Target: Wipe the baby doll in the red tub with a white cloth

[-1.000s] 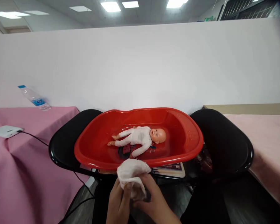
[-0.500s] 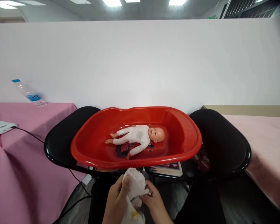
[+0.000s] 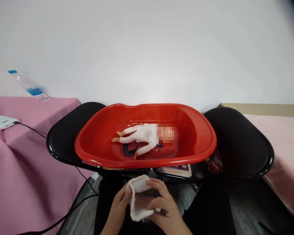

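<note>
In front of my lap I hold a small white cloth garment (image 3: 140, 185), its edge spread into a roughly square opening. My left hand (image 3: 119, 206) pinches the left edge between thumb and fingers. My right hand (image 3: 164, 207) has its fingers curled over the right edge, some at the top and some lower down. Beyond my hands stands a red baby bathtub (image 3: 147, 162). A baby doll (image 3: 147, 133) in a white suit lies on its back inside, feet to the left and head to the right, with a grey patch on its chest.
Black chairs (image 3: 240, 143) support the tub, with a book (image 3: 177, 170) on a seat under it. On the left, a pink-covered table (image 3: 22, 156) bears a plastic bottle (image 3: 30, 87) and a white device (image 3: 3, 121) with a black cable (image 3: 71, 213). A white partition (image 3: 147, 49) rises behind.
The bunched garment has been spread into an open loop, my right hand shifting to its right edge. The view has tilted down. The doll and tub have stayed in place.
</note>
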Motion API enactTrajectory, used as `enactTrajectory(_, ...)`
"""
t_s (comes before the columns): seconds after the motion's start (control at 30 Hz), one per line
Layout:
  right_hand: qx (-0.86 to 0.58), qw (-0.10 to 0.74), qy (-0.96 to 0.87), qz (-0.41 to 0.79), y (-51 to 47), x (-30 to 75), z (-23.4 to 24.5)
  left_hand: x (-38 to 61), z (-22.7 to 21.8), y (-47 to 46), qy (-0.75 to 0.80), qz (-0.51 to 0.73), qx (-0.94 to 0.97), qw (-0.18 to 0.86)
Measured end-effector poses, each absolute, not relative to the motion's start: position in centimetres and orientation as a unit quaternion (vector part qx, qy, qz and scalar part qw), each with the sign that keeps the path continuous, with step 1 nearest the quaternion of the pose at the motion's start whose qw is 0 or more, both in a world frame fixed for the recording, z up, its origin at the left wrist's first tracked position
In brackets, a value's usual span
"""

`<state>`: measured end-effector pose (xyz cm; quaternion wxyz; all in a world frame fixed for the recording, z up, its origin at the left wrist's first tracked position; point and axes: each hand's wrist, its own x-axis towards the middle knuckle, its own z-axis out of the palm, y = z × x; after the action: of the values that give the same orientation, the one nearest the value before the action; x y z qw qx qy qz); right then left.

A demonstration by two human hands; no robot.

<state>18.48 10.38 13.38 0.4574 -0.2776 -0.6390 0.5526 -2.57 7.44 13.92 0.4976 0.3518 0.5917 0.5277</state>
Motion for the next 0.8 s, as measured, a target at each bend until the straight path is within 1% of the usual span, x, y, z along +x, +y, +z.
enactTrajectory(0.07, -0.279, 0.455, -0.649, 0.542, 10.5, 18.4, 13.8, -2.8, 13.1, 7.1, 0.597, 0.503, 0.366, 0.507)
enactTrajectory(0.13, -0.309, 0.455, -0.624, 0.555, 10.8, 18.3, 13.8, -2.9, 12.5, 6.8, 0.62, 0.482, 0.38, 0.488)
enactTrajectory(0.23, -0.342, 0.442, -0.534, 0.634, 11.2, 18.1, 13.4, -2.6, 12.6, 6.4, 0.625, 0.467, 0.42, 0.464)
enactTrajectory(0.37, -0.297, 0.415, -0.424, 0.748, 11.2, 18.2, 12.7, -2.1, 14.7, 6.9, 0.528, 0.441, 0.518, 0.508)
enactTrajectory(0.47, -0.308, 0.382, -0.382, 0.783, 11.2, 18.3, 11.9, -1.7, 15.9, 7.3, 0.499, 0.417, 0.545, 0.53)
enactTrajectory(0.53, -0.317, 0.364, -0.382, 0.788, 11.3, 18.3, 11.4, -1.4, 15.8, 7.2, 0.514, 0.414, 0.541, 0.522)
enactTrajectory(0.6, -0.329, 0.369, -0.388, 0.777, 11.4, 18.2, 10.9, -1.0, 15.1, 6.9, 0.539, 0.414, 0.525, 0.513)
enactTrajectory(0.7, -0.368, 0.404, -0.384, 0.745, 11.5, 18.1, 10.5, -0.5, 13.4, 6.1, 0.565, 0.425, 0.483, 0.517)
enactTrajectory(0.8, -0.386, 0.443, -0.371, 0.718, 11.6, 18.1, 10.6, -0.5, 12.0, 5.3, 0.564, 0.495, 0.458, 0.478)
